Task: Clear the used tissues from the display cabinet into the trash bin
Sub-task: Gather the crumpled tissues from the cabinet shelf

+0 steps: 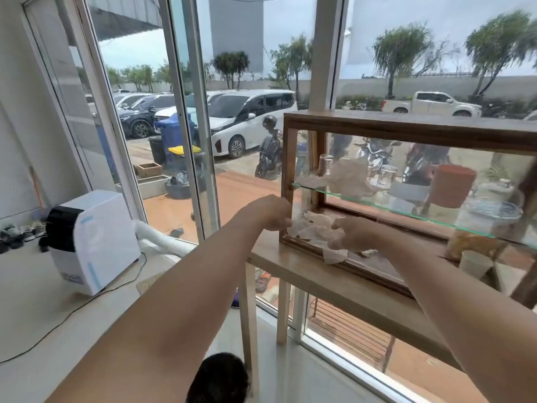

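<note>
The display cabinet (406, 123) is a wood-framed glass box on a light wooden table (313, 276). Crumpled used tissues (315, 228) lie in its lower left corner, and one tissue (334, 255) hangs over the bottom front frame. More tissues (347, 175) sit on the glass shelf above. My left hand (268, 212) is at the cabinet's left front corner, fingers pinched on the edge of a tissue. My right hand (353, 231) reaches into the bottom level and closes over the tissue pile. A dark round object (218, 378) sits low by my arms; whether it is the trash bin is unclear.
Inside the cabinet stand glass jars (386, 175), a terracotta pot (452, 184) and a glass bowl (494, 212). A white cup (473, 264) stands near the right end. A white portable air cooler (93, 242) with a hose and cable is on the floor at left. Large windows stand behind.
</note>
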Demonstrator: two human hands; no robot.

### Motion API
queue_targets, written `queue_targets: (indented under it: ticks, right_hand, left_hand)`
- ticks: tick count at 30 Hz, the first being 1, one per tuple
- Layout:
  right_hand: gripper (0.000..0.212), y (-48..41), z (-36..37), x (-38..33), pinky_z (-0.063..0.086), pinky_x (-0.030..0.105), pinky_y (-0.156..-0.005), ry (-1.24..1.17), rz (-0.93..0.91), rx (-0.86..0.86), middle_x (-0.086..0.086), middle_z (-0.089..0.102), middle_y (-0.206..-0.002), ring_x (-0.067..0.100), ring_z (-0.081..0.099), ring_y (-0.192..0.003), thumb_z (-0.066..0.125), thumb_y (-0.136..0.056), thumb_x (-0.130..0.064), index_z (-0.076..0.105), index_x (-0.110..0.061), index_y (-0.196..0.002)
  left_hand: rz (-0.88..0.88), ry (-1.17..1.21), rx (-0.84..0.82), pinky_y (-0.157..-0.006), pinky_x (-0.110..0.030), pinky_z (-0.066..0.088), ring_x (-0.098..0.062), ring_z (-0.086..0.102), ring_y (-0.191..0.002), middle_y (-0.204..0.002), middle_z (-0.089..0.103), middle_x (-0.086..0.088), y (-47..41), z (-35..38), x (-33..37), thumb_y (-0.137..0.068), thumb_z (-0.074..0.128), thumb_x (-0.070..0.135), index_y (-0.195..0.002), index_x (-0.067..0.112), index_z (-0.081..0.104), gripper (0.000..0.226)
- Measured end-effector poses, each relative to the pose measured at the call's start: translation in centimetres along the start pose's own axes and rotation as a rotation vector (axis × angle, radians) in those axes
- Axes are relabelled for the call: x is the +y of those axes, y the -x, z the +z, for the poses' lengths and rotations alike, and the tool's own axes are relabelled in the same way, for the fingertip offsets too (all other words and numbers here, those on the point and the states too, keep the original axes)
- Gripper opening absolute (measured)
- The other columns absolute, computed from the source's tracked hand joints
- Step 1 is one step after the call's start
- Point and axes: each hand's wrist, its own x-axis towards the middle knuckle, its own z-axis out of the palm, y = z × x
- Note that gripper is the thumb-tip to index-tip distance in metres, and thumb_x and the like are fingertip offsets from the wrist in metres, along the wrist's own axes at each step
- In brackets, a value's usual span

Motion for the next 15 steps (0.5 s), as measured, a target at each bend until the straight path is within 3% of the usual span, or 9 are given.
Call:
queue_targets:
  ticks: [6,12,15]
  right_hand:
    - [0.067,-6.0,2.8,1.4,0.034,0.036,-0.107,-0.036,0.097,0.004,0.015,0.035,-0.153,0.032,0.038,-0.138,0.06,-0.089,-0.043,0.038,-0.017,-0.147]
    - [0.068,-12.9,6.1,2.5,0.036,0.05,-0.109,-0.102,0.252,0.125,0.012,0.022,-0.152,0.037,0.02,-0.141,0.064,-0.082,-0.041,0.037,-0.02,-0.141]
    - [0.078,-15.3,6.3,3.2,0.025,0.06,-0.112,-0.105,0.344,0.161,0.015,0.003,-0.16,0.042,0.003,-0.147,0.066,-0.079,-0.033,0.026,-0.024,-0.146]
  left_hand:
    - [0.064,0.021,-0.112,-0.103,-0.041,0.042,-0.032,0.049,-0.129,-0.141,0.053,-0.013,-5.5,4.0,0.5,-0.094,0.055,0.033,-0.138,0.011,0.047,0.05]
    - [0.09,0.062,-0.159,-0.103,-0.044,0.045,-0.036,0.049,-0.129,-0.142,0.043,-0.018,-11.5,7.7,0.2,-0.093,0.057,0.033,-0.149,0.013,0.03,0.065]
    - [0.092,0.085,-0.16,-0.1,-0.046,0.048,-0.036,0.051,-0.124,-0.139,0.043,-0.018,-14.1,9.6,0.0,-0.091,0.059,0.032,-0.146,0.014,0.032,0.065]
